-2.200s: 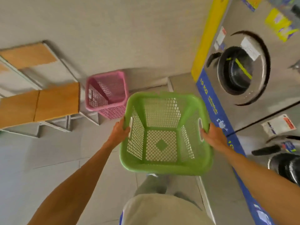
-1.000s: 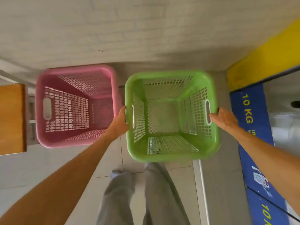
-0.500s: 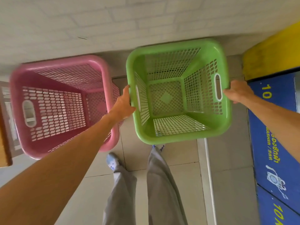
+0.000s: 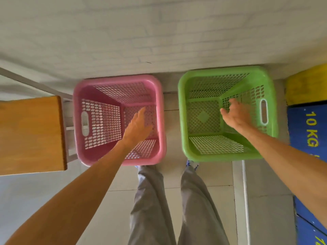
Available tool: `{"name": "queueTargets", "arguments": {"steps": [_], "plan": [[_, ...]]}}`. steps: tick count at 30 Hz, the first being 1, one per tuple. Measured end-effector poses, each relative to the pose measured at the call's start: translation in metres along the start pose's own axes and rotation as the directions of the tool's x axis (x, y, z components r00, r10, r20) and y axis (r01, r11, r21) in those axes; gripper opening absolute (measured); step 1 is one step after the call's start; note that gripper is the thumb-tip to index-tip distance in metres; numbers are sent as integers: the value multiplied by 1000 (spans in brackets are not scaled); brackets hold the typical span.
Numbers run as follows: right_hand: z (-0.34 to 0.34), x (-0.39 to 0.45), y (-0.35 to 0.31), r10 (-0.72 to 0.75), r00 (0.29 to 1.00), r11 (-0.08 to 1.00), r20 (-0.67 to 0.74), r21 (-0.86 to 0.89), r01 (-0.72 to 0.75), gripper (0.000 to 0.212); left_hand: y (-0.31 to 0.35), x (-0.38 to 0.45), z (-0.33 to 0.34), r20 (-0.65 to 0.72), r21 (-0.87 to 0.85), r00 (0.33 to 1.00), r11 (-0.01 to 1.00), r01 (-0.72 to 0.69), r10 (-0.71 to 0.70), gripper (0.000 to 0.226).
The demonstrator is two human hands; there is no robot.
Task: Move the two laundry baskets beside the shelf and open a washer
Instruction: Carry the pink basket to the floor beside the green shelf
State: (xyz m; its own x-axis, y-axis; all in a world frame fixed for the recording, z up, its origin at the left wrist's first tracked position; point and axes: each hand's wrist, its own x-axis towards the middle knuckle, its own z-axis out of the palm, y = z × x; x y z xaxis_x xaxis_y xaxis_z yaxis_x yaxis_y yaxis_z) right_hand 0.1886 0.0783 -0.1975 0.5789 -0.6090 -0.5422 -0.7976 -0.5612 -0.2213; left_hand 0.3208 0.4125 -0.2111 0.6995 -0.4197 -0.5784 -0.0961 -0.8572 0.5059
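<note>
Two empty mesh laundry baskets stand side by side on the floor against the wall. The pink basket (image 4: 85, 138) is on the left, right beside the shelf (image 4: 31, 135) with its wooden board. The green basket (image 4: 182, 121) stands to its right, a narrow strip of floor between them. My left hand (image 4: 137, 128) hovers open above the pink basket, holding nothing. My right hand (image 4: 236, 115) hovers open above the green basket, fingers spread, off its handle slot. No washer door is in view.
A blue panel (image 4: 307, 138) marked "10 KG" and a yellow block (image 4: 306, 85) of the washer bank border the right edge. My legs in grey trousers (image 4: 169, 209) stand just in front of the baskets. A white brick wall (image 4: 159, 32) is behind.
The green basket has been set down on the floor beside the pink one. Both hands have let go of its sides and lifted above the baskets.
</note>
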Motion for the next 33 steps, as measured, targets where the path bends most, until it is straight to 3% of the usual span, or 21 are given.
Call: {"name": "queueTargets", "arguments": {"steps": [7,10,13,16,18,20,23,27,31,33], "plan": [[76,-29,-148,-196,971,980,136,19,196,48,-152,-37,-89,-267,-19,946,983,182,-181,63],[108,-32,-188,-142,954,989,264,8,145,62,-205,-33,-116,-347,-7,905,966,259,-245,67],[135,-32,-204,-24,932,1000,362,23,17,71,-244,-21,-130,-358,-1,868,930,367,-343,84],[151,-30,-207,21,931,999,364,34,-36,53,-267,-1,-134,-230,-115,924,951,287,-307,93],[159,-31,-206,71,931,993,359,67,-101,44,-272,10,-136,-112,-281,978,949,141,-179,82],[162,-32,-207,131,918,967,373,156,-201,38,-276,16,-139,-85,-352,990,933,75,-112,66],[154,-42,-211,172,914,942,368,211,-262,25,-278,3,-146,-106,-383,986,920,80,-130,56],[108,-87,-218,139,952,983,271,80,-167,47,-261,-67,-164,-162,-371,982,928,36,-102,60],[37,-156,-233,-118,981,993,152,15,117,56,-232,-168,-195,-244,-397,957,917,50,-158,75],[10,-191,-242,-254,967,967,18,-14,254,54,-220,-217,-203,-347,-429,917,903,32,-197,74]]}}
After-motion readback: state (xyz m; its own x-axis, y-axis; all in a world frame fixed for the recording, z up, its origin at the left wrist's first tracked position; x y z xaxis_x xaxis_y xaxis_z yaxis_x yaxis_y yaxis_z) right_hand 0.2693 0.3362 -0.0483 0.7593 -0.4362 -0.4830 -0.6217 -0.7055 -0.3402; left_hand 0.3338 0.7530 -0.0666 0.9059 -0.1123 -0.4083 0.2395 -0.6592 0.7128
